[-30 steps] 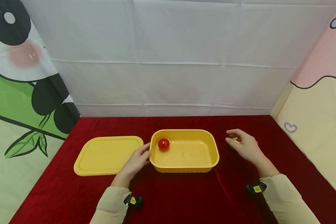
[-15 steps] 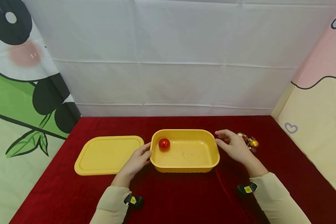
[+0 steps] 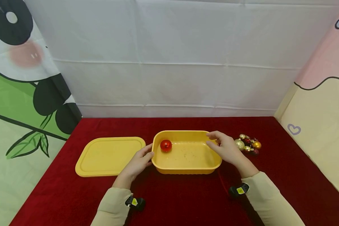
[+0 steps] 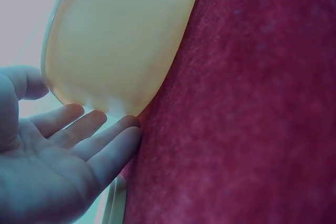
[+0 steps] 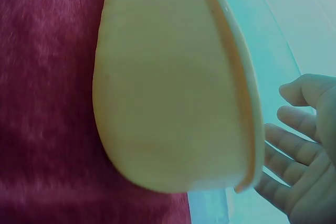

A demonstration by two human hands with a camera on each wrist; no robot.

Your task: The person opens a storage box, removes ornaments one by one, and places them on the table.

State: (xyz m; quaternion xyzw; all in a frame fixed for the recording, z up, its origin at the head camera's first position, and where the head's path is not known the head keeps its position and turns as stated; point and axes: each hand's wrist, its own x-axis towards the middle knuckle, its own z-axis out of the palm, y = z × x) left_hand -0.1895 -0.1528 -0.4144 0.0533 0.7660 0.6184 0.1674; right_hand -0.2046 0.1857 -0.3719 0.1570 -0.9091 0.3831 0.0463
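A yellow plastic box [image 3: 186, 171] stands uncovered on the red cloth, with one shiny red bauble [image 3: 165, 146] lying inside at its left end. My left hand [image 3: 137, 164] touches the outside of the box's left end; the left wrist view shows fairly straight fingers against the wall and the thumb [image 4: 34, 82] by the rim. Over the box's right end hovers my right hand [image 3: 227, 149], fingers loosely bent and apart. Nothing shows between them in the right wrist view, where the hand [image 5: 310, 156] is beside the rim.
A flat yellow lid [image 3: 108, 157] lies left of the box. Right of the right hand sits a cluster of several small baubles [image 3: 247, 142] in gold, dark red and orange-gold. Red cloth [image 3: 186, 201] covers the table, and a white sheet [image 3: 180, 84] hangs behind it.
My right hand has moved left from over the bauble cluster to above the box's right end, uncovering the cluster. The left hand, box and red bauble have stayed put.
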